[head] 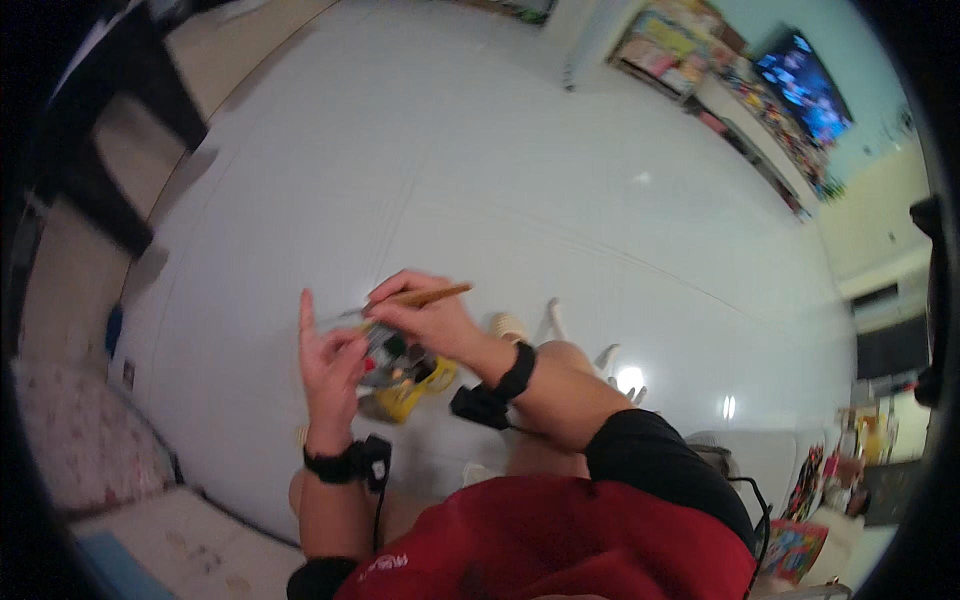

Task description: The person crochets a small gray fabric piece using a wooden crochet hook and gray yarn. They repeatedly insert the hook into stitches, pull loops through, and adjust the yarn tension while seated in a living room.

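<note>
My right hand (pixel 427 311) grips a slim tool with a brown wooden handle (pixel 431 295). Its thin tip points left, towards my other hand; blur hides what kind of tool it is. My left hand (pixel 330 356) pinches a small yellowish piece (pixel 365 327) between thumb and fingertips, while one finger sticks up straight. The piece is too small and blurred to name. Below both hands, a yellow holder or bag (pixel 405 400) contains or lies among several small items, including a dark green one (pixel 394 345) and a red one (pixel 369 365). My hands partly cover them.
Pale glossy tiles (pixel 465 165) make up the floor. A black chair or stool (pixel 112 142) stands at the left. A low shelf unit (pixel 750 135) with many small things runs below a lit television (pixel 806 86). Beside my right leg is a slipper (pixel 510 326).
</note>
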Demonstrator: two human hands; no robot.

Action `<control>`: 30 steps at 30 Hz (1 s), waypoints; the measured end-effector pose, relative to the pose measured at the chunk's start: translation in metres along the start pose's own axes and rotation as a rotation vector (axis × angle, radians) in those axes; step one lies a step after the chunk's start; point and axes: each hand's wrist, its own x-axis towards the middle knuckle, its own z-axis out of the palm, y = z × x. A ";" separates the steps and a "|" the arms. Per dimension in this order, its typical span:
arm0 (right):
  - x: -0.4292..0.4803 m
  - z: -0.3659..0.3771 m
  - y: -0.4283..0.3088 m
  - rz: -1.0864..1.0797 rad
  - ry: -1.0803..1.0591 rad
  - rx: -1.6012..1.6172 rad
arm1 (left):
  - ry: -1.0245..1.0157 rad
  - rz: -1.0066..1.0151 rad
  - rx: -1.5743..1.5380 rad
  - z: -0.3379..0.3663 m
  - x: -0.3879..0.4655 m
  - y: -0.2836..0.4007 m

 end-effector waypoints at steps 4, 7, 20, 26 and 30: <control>0.003 0.005 0.008 0.006 0.005 0.136 | -0.031 -0.006 -0.111 -0.009 0.003 -0.001; 0.002 0.008 0.010 0.001 -0.022 0.212 | -0.027 0.048 -0.115 -0.012 0.003 -0.004; -0.001 0.009 0.021 0.086 0.019 0.391 | -0.019 0.002 -0.122 -0.010 0.000 -0.004; -0.002 0.005 0.021 0.124 -0.029 0.437 | -0.048 -0.023 -0.112 -0.012 -0.002 -0.003; -0.001 0.005 0.021 0.093 -0.027 0.407 | -0.085 -0.033 -0.130 -0.014 0.000 -0.006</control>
